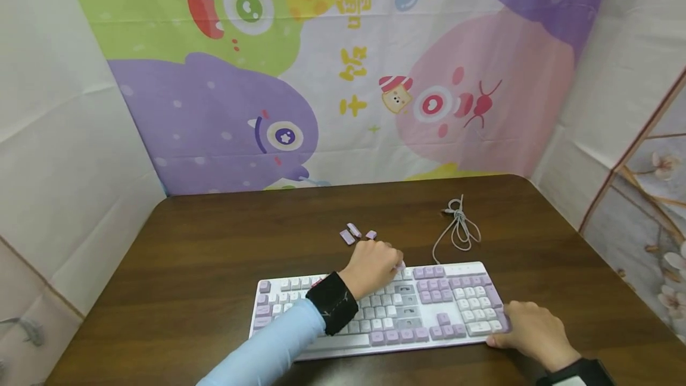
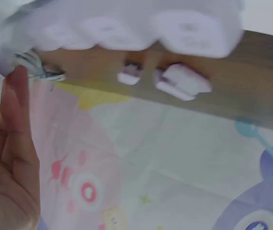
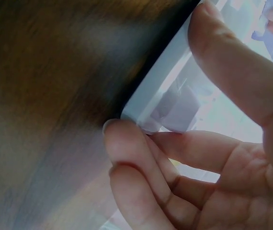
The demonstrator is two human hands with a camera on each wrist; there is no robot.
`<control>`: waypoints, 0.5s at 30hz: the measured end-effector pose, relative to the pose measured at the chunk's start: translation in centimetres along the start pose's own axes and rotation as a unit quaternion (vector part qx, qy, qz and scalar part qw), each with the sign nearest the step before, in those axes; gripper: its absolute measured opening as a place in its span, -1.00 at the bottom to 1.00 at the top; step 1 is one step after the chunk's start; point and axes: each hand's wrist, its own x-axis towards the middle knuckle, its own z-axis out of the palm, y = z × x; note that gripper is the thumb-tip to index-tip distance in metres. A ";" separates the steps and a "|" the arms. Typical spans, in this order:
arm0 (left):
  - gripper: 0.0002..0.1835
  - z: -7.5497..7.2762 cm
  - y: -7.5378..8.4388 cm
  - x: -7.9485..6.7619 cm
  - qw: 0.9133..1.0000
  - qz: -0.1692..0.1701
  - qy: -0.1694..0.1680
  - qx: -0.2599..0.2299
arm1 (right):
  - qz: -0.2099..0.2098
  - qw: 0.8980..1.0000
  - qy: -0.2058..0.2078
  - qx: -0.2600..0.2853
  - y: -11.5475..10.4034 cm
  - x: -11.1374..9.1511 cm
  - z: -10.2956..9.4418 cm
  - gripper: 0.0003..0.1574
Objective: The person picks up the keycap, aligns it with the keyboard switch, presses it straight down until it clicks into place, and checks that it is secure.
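A white and lilac keyboard (image 1: 436, 314) lies on the brown table, its right end held by my right hand (image 1: 536, 332). In the right wrist view, the thumb (image 3: 222, 52) is at one edge of that corner and curled fingers (image 3: 131, 158) touch the side. My left hand (image 1: 373, 264) reaches over the upper key rows. Its fingertips pinch a lilac keycap (image 2: 1, 66) in the left wrist view; whether this keycap sits on the keyboard is unclear. Behind the keyboard lie a few loose keycaps (image 1: 347, 237), also visible as blurred keycaps (image 2: 182, 81) from the left wrist.
A bundled white cable (image 1: 460, 228) runs from the keyboard's back edge across the table (image 1: 214, 243). A cartoon-printed cloth (image 1: 364, 136) hangs behind the table's far edge. Pale sheets (image 1: 69, 106) stand along both sides.
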 end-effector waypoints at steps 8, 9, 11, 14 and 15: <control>-0.89 -1.0 1.1 -0.5 1.000 -0.003 -0.013 -0.023 | -0.006 1.000 0.000 -0.001 0.0 -0.3 0.2 -0.13; -0.88 -1.1 1.3 -0.6 0.999 0.001 -0.019 -0.029 | -0.007 1.000 0.001 0.000 0.0 -0.3 0.2 -0.14; -0.88 -1.3 1.8 -1.0 0.999 0.012 -0.030 -0.041 | -0.007 1.000 0.006 0.002 0.0 -0.3 0.2 -0.16; -0.87 -1.5 2.6 -1.5 0.997 0.024 -0.045 -0.049 | -0.007 1.000 0.013 0.003 0.0 -0.3 0.1 -0.18; -0.87 -1.5 2.9 -1.7 0.997 0.026 -0.049 -0.051 | -0.006 1.000 0.013 0.003 0.1 -0.3 0.1 -0.18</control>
